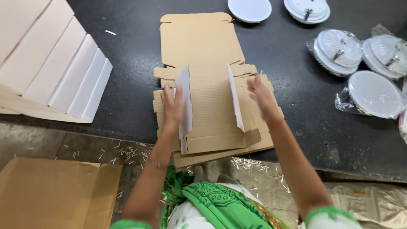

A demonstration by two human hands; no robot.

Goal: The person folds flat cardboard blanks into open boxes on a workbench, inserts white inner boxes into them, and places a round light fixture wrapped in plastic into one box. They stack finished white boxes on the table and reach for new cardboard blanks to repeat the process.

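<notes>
Both hands are down on the flat cardboard box blank [212,114], which lies on the black tabletop [296,97] at its near edge, on top of a few more blanks of the same cut. Left hand [173,106] has its fingers stretched out and pressed flat against the outer face of the blank's left side flap [185,104], which stands upright, white side facing out. Right hand [263,98] is open too, fingers loosely spread, at the outside of the right side flap [235,99]; that flap also stands up, and whether the fingers actually touch it I cannot tell from here. Neither hand is closed around anything.

Beyond the blank, at the far edge of the tabletop, sit two round white lamp discs [249,9], bare. To the right of the blank, well apart from it, three more such discs [373,93] lie in clear plastic bags. To the left of the blank a fanned stack of white folded cartons [55,68] leans across the tabletop corner. Nearer than the blank, down on the floor [85,146], small pale scraps are scattered, and a brown cardboard sheet [55,193] lies to the left of the person's green patterned clothing [216,203].
</notes>
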